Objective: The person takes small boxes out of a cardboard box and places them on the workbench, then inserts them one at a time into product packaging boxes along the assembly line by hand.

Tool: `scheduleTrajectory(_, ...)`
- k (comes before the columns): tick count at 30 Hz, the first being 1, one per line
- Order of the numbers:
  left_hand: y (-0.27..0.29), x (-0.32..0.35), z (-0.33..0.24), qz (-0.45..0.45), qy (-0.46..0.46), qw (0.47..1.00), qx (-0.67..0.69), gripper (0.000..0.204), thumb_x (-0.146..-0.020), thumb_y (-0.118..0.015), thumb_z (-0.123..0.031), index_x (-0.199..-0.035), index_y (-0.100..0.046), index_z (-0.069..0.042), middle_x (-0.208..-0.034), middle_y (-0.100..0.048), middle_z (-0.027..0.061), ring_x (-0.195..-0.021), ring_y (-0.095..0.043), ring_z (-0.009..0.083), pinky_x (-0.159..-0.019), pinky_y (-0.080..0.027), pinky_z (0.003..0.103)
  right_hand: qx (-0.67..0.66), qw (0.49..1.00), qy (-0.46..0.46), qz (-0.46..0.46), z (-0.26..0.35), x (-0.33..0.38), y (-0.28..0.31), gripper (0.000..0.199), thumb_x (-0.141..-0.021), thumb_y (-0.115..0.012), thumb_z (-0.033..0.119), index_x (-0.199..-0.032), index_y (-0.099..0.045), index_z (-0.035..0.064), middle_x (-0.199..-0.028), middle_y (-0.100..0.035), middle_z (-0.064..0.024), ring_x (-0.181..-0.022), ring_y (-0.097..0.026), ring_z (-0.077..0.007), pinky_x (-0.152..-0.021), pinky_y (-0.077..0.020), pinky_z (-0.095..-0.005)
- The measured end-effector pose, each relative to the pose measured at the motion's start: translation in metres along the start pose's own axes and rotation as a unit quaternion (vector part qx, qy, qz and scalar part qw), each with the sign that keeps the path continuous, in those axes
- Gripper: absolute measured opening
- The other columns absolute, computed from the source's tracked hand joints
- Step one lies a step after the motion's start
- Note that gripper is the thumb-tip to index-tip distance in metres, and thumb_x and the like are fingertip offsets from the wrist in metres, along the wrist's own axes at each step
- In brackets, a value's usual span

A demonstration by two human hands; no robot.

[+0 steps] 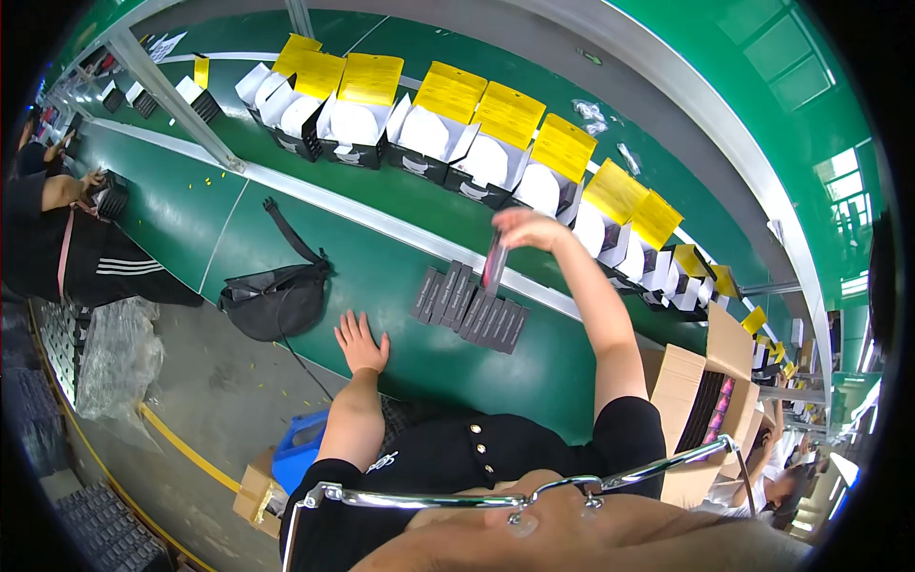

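My left hand [362, 343] lies flat on the green table, fingers spread, holding nothing. My right hand [530, 230] reaches over the metal rail with its fingers closed on the top of a slim dark box [494, 264], which has a pinkish side and is smeared by motion. Just below it, a row of small dark grey boxes [467, 310] stands packed together on the table. Beyond the rail, open black boxes [416, 164] with raised yellow flaps and round white contents stand in a long line; my right hand is close to one of them.
A black bag [278, 301] with a strap lies left of my left hand. An open carton [713, 405] holding dark, pink-marked boxes stands at my right. A metal rail [381, 225] runs along the table. At the far left, another person's hands [88, 188] handle a black box.
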State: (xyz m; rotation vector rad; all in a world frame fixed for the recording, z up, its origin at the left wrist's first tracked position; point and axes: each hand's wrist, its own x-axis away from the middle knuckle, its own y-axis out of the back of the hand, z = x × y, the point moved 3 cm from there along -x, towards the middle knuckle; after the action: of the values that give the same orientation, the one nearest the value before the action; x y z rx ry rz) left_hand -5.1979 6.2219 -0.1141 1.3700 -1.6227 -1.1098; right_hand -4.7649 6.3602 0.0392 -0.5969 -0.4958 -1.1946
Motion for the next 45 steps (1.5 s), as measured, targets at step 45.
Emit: scheduleTrajectory(45,0.016,-0.066,0.094,0.011,-0.005,1.000,-0.007,0.075,-0.084,-0.059,-0.044,-0.143,-0.040,-0.002,-0.154,-0.029,0.0238,-0.145,-0.021,0.0420,-0.119,-0.011,0.058,0.310,0.950,-0.018,-0.027,-0.007,-0.114,-0.129,0.092,-0.076,-0.080,0.050,-0.142,-0.042,-0.0014,-0.112,-0.067,-0.0139,-0.102,-0.063,-0.0205,-0.081,-0.0524,-0.0319)
